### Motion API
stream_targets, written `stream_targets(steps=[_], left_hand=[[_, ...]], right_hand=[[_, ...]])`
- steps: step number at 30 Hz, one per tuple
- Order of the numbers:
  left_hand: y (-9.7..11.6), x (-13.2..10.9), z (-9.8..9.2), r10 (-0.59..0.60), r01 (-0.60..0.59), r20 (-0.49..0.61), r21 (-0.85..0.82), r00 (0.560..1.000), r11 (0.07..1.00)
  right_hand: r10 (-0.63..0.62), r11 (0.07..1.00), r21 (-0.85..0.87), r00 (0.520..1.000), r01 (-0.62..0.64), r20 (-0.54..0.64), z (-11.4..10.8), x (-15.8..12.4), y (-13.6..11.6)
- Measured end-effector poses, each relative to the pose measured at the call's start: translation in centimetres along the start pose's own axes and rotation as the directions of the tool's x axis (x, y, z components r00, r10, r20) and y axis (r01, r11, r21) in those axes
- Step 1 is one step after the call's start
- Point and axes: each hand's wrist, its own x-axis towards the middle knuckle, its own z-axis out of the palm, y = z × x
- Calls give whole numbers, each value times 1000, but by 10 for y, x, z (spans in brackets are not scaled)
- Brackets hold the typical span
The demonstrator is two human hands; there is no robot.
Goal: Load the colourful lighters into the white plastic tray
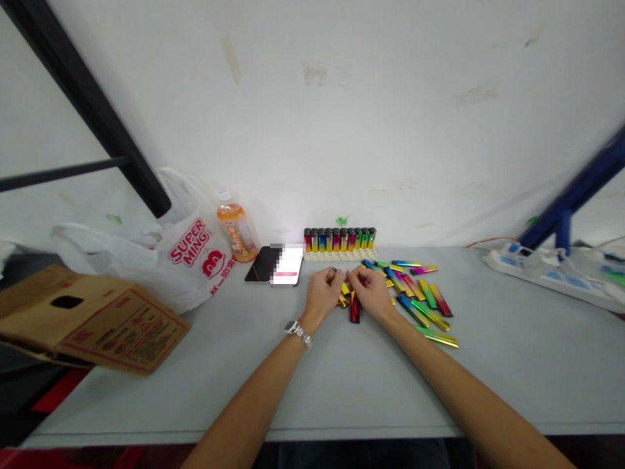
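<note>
Both my hands meet at the middle of the grey table. My left hand (322, 293), a watch on its wrist, is closed round a small dark-topped lighter. My right hand (370, 291) is closed too, pinching a red metallic lighter (355, 309) that points down towards me. Several loose lighters (424, 296) in rainbow metallic colours lie scattered just right of my hands. A row of upright lighters in a pale tray (340, 242) stands behind my hands by the wall.
A phone with a lit screen (276, 265) lies left of the tray. An orange drink bottle (237, 231), a white plastic bag (183, 257) and a cardboard box (88, 319) sit at the left. A white power strip (549, 273) lies at the right.
</note>
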Motion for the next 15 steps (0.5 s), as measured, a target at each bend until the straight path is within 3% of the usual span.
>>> stream_targets(steps=[15], left_hand=[[-1, 0, 1, -24, 24, -5, -35, 1000, 999]], right_hand=[[14, 998, 68, 999, -16, 32, 0, -1, -1]])
